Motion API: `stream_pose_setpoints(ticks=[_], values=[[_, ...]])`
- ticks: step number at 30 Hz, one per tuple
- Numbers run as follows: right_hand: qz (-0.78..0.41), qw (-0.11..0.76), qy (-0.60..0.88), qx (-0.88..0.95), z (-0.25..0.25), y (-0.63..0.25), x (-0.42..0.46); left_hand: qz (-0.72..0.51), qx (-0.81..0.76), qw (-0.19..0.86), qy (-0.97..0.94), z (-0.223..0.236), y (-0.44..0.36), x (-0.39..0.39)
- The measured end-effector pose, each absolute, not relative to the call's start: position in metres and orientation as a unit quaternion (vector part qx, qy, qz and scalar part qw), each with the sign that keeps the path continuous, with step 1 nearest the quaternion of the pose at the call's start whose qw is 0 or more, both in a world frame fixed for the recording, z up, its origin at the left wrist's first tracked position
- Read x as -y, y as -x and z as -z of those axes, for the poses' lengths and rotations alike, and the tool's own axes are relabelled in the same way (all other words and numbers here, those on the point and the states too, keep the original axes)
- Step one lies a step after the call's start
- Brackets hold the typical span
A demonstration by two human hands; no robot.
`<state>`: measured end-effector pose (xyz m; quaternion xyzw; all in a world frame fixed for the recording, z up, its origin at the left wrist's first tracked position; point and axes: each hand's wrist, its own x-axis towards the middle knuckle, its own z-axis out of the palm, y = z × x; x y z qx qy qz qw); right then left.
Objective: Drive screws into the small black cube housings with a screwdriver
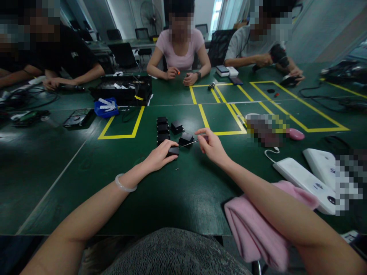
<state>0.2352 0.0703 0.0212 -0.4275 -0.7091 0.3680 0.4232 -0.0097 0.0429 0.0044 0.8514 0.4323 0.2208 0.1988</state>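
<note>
My left hand (159, 156) is closed around a small black box (173, 151) on the green table, thumb in front and fingers over the top. Between the fingertips of my right hand (212, 147) is a thin screwdriver (189, 144). Its metal shaft points left, with the tip close to the box's right side; whether they touch I cannot tell. Similar black boxes (162, 128) stand in a column just beyond my left hand. Another black box (177, 126) lies to their right, and one more (186, 138) sits behind the screwdriver shaft. A tiny screw (177, 169) lies nearer to me.
Right of my arm are white devices (304, 183), a pink cloth (252, 229) and a pink mouse-shaped object (295, 134). A black toolbox (123, 89) and a blue tray (106, 107) stand far left. Yellow tape (229, 133) marks the table. Several people sit opposite.
</note>
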Motion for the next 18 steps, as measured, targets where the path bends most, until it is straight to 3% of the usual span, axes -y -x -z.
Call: stream_pose_setpoints(ticks=[18], values=[[-0.361, 0.415, 0.442, 0.708, -0.0212, -0.2347, -0.0729, -0.214, -0.435, 0.194, -0.853, -0.004, 0.0099, -0.0427]])
